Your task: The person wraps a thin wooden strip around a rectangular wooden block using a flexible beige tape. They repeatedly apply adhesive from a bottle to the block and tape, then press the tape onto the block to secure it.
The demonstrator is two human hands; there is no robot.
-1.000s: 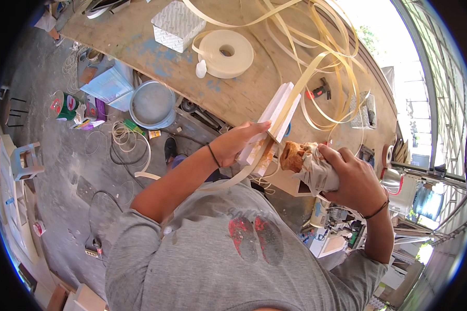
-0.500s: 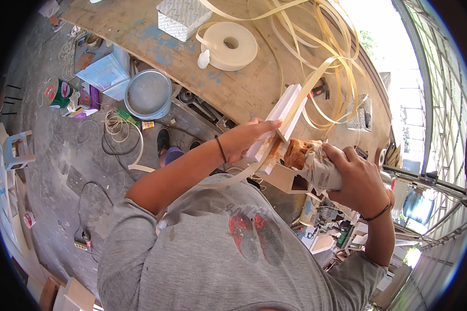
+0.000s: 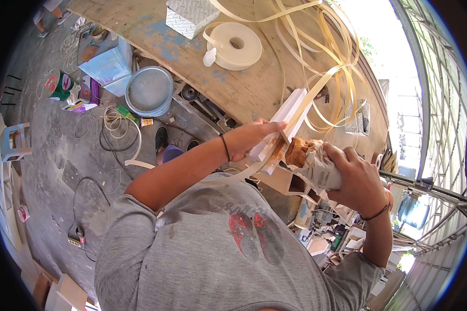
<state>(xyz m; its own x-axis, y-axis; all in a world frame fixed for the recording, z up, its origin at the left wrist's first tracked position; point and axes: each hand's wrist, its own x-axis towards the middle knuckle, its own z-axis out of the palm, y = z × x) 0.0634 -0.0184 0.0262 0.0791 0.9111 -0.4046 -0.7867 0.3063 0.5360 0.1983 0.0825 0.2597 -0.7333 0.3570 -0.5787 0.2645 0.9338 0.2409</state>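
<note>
My left hand (image 3: pixel 249 139) is closed round a white grooved length of profile (image 3: pixel 290 108), its thumb pressing from above. A cream flexible strip (image 3: pixel 223 181) runs through the profile, with brown smears beside the thumb. A small flat brown piece stands at the thumb tip; its kind is unclear. Close on the right, my right hand (image 3: pixel 355 179) grips a container wrapped in pale, crumpled covering (image 3: pixel 321 173). Its brown, crusted mouth tilts left toward the profile, and what is inside is hidden.
On the wooden workbench (image 3: pixel 187 65) are a cream strip roll (image 3: pixel 236 46), a patterned box (image 3: pixel 189 18) and tangled loops of strip (image 3: pixel 342 67). A blue-rimmed tub (image 3: pixel 149 90), a green can (image 3: pixel 59 85) and cables lie on the floor at left.
The view has shifted slightly, so the bench items sit a little further right and lower. Both hands keep their grips, and the profile and wrapped container stay close together.
</note>
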